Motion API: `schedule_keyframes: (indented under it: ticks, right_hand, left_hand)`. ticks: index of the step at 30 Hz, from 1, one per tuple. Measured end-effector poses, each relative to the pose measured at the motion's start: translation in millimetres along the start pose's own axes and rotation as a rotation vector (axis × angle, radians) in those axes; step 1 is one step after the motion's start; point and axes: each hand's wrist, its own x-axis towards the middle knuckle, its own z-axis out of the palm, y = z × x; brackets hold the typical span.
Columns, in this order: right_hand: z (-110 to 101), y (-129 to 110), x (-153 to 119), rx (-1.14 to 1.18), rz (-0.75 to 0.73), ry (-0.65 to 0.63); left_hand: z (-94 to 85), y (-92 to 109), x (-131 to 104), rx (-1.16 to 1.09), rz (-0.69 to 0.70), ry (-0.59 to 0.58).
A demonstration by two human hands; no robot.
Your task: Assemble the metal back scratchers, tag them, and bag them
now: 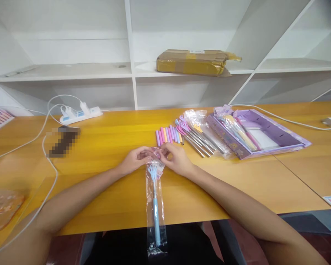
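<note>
A light blue back scratcher (156, 219) with a hand-shaped head lies inside a clear plastic bag (162, 235), its lower end past the table's front edge. Both my hands pinch the bag's top end, where there is a pinkish printed part. My left hand (135, 160) has its fingers closed on the left side of it. From the other side my right hand (178, 158) grips it, thumb and fingers pressed together. Just beyond the hands lies a row of coloured handle tubes (167, 135), beside several metal rods with claw-shaped heads (195, 141).
A purple open box (287, 147) with wrapped back scratchers stands at right. A power strip (81, 115) and a white cable (53, 169) lie at left, near a blurred dark object (64, 141). A taped carton (191, 62) rests on the white shelf (99, 71).
</note>
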Motion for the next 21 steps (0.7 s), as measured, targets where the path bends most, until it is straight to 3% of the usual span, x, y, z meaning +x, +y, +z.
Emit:
schedule_keyframes:
  ticks: [4, 7, 14, 21]
  right_hand:
    - [2, 1, 4, 0.155, 0.124, -0.016]
    - [1, 4, 5, 0.203, 0.130, -0.041]
    - [-8, 10, 7, -0.029, -0.052, -0.050]
    - [-13, 14, 4, -0.161, -0.155, -0.250]
  left_hand:
    - [0.4, -6, 2, 0.022, -0.003, 0.059]
    - [-0.6, -10, 2, 0.018, -0.020, 0.067]
    - [-2.5, -10, 2, 0.050, -0.027, 0.054]
    - [-0.6, -11, 2, 0.059, -0.012, 0.033]
